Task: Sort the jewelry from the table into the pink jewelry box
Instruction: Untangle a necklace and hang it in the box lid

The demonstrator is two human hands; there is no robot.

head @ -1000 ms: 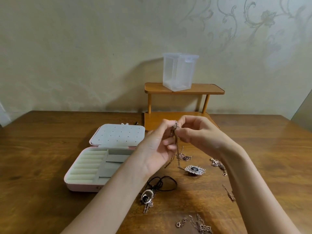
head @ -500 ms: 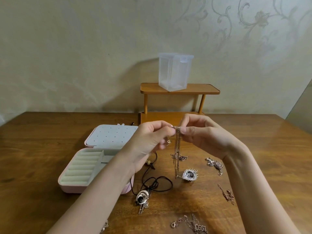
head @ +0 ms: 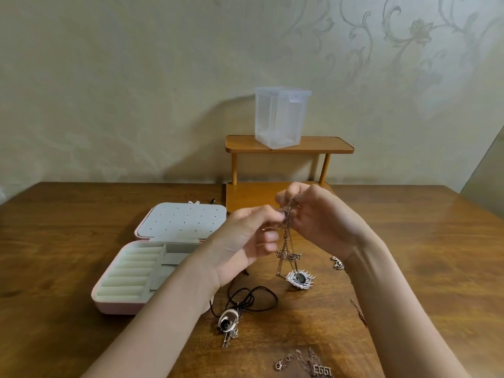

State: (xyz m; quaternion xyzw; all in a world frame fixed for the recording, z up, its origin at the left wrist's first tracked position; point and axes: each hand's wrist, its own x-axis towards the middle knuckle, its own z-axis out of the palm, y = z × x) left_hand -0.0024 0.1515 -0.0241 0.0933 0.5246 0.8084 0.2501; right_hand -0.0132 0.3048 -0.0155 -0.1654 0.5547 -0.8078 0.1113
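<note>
Hands — two [head: 246, 241] [head: 320, 222] — pinching one chain [head: 286, 236]; one pink jewelry box [head: 131, 279].

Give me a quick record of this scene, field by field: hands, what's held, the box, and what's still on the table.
left hand: pinching the chain
right hand: pinching the chain higher up
held item: chain necklace, feather-shaped pendant at its low end
pink jewelry box: open, compartments look empty
table: black cord necklace with oval pendant, numeral pendant near front edge
shelf: clear plastic container on top
</note>
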